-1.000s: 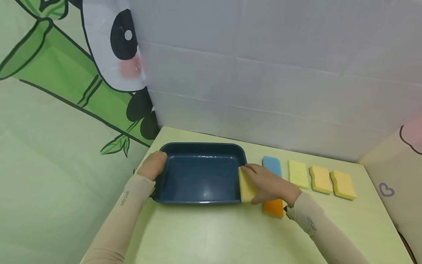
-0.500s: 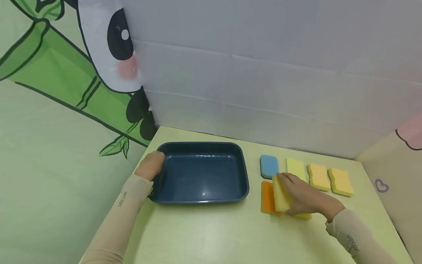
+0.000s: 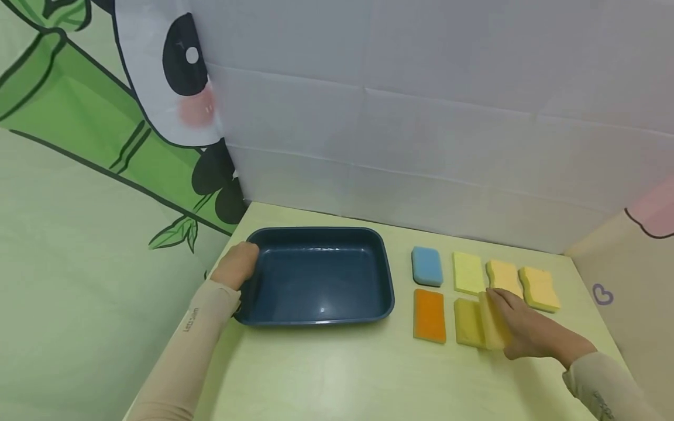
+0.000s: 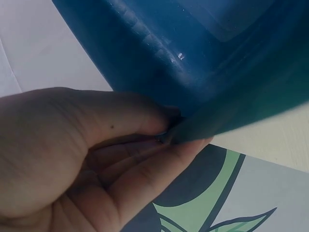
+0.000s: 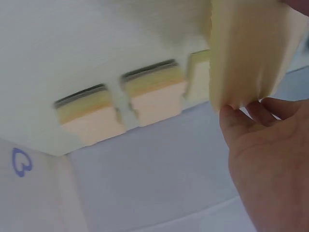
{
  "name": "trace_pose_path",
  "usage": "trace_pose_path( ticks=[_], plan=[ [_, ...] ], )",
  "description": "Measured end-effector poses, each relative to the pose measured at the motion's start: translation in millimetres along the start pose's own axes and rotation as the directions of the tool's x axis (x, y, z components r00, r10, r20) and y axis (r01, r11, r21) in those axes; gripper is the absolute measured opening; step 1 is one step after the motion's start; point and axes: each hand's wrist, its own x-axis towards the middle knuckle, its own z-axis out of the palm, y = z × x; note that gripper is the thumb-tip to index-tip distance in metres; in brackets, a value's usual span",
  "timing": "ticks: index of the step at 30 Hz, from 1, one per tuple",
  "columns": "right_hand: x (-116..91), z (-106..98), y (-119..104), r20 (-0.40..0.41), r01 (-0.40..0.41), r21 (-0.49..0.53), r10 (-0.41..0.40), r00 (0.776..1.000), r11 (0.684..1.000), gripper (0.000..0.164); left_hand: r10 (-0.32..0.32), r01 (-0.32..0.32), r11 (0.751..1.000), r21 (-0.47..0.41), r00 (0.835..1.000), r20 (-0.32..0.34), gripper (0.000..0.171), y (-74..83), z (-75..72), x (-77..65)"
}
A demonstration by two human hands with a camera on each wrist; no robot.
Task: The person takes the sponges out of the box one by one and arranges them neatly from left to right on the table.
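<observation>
A dark blue rectangular tray [image 3: 318,286] stands at the left of the table. My left hand [image 3: 236,266] grips its left rim, thumb inside and fingers outside in the left wrist view. In my right hand [image 3: 534,328] is a pale yellow sponge [image 3: 494,324], pinched by its edges and standing on its side; it fills the upper right of the right wrist view [image 5: 253,53]. Just left of it a darker yellow sponge [image 3: 468,323] lies flat, partly hidden by the held one. An orange sponge [image 3: 429,316] lies further left.
Behind these, a blue sponge [image 3: 427,266], a light yellow sponge [image 3: 467,272] and two wavy-sided yellow sponges, one [image 3: 504,277] partly behind my right hand and the other [image 3: 540,289] rightmost, form a row. A white wall sheet [image 3: 368,146] rises at the table's back edge.
My right hand has carried the pale yellow sponge rightward from the tray's right rim, past the orange sponge, uncovering the blue and orange ones. My left hand keeps its grip on the tray.
</observation>
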Motion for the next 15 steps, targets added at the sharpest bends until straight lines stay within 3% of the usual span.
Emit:
trace_pose_path(
  ticks=[15],
  plan=[
    [-12.2, 40.2, 62.6, -0.022, 0.003, 0.024, -0.003, 1.0, 1.0, 0.114, -0.034, 0.034, 0.999, 0.008, 0.999, 0.021, 0.015, 7.0, 1.5, 1.6]
  ],
)
